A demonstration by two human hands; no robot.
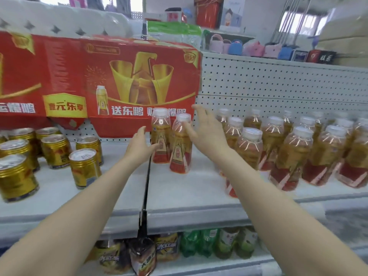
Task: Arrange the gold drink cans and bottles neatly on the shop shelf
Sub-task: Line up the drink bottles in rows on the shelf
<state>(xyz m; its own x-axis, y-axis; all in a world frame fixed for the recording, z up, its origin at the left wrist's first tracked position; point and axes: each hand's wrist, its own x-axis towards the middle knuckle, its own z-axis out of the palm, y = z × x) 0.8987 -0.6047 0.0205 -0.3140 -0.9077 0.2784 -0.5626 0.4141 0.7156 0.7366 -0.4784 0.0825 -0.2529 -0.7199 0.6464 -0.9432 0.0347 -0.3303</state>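
Two gold-and-red drink bottles stand upright mid-shelf: one at the back (161, 136), one in front (181, 145). My left hand (139, 143) reaches to the left side of the back bottle with straight fingers, touching or nearly touching it. My right hand (205, 128) is spread open just right of the front bottle, thumb near its neck. Several gold cans (84, 167) stand at the left of the white shelf (179, 196). A group of several more bottles (288, 152) fills the right side.
A red carton with a gold eagle print (123, 76) hangs over the shelf back at the left. White pegboard (278, 82) backs the shelf. A black divider rod (147, 188) crosses the shelf. Green and dark bottles (209, 244) sit on the shelf below.
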